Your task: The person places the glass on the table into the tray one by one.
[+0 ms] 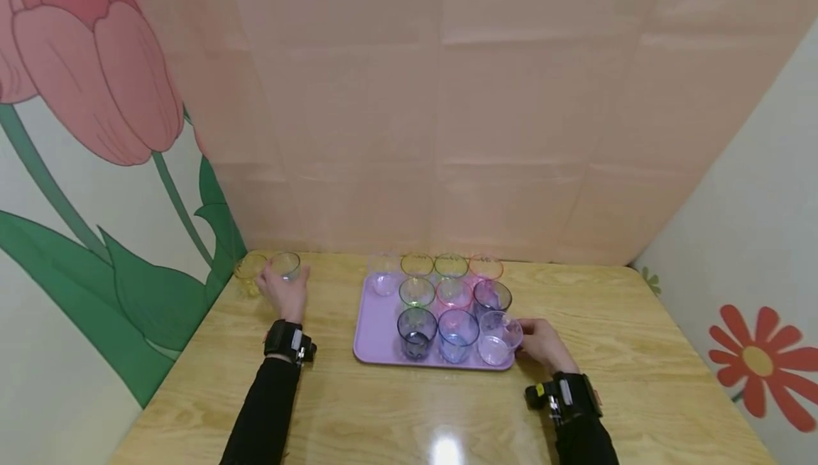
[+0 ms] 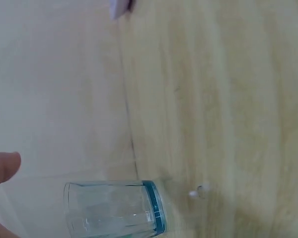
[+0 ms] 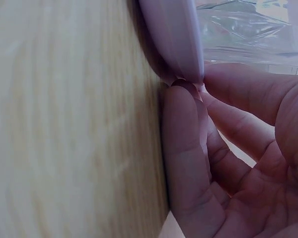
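Observation:
My left hand [image 1: 285, 294] is at the table's far left, beside a clear glass with a dark rim [image 1: 289, 266]. That glass stands upright with a teal base [image 2: 154, 208] in the left wrist view, where the thumb [image 2: 4, 167] is above its mouth and apart from it. A yellow glass [image 1: 249, 266] stands just left of this hand. My right hand [image 1: 543, 343] pinches the front right corner of the purple tray [image 3: 176, 39], thumb at the rim and fingers beneath. Right by it on the tray stands a clear glass [image 1: 500, 341].
Several more glasses stand in rows on the tray, among them a grey glass [image 1: 417, 337], a blue glass [image 1: 457, 337] and a pink glass [image 1: 454, 296]. The wooden table [image 1: 358, 408] meets a beige sheet [image 1: 441, 167] behind and painted walls at both sides.

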Demonstrator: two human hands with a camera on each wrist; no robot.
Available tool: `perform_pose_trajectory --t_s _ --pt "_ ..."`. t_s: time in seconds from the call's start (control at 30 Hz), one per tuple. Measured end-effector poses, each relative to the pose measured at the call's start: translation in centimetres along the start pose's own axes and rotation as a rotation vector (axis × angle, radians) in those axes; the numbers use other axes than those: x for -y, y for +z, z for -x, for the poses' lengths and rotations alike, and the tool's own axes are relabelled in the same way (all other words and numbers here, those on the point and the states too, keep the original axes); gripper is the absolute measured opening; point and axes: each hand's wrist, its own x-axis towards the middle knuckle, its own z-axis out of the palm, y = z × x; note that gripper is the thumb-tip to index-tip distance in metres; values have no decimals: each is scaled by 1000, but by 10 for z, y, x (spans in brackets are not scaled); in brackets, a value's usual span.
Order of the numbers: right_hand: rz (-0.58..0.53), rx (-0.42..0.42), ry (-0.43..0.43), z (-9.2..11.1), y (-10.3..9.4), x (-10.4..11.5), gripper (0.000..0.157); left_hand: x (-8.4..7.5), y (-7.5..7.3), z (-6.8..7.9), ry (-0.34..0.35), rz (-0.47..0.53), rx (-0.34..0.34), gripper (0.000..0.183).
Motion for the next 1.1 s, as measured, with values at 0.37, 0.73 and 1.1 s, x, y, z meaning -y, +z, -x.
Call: perform_pose_trajectory --t_s 0.37,0.73,1.1 --pt "39 1 -13 3 -1 1 28 3 0 -8 -74 -41 3 82" --pt "-27 7 -26 2 0 -1 28 10 0 -16 -106 44 79 84" --pt "-17 0 -8 2 0 0 29 13 -2 -26 -121 -60 187 85"
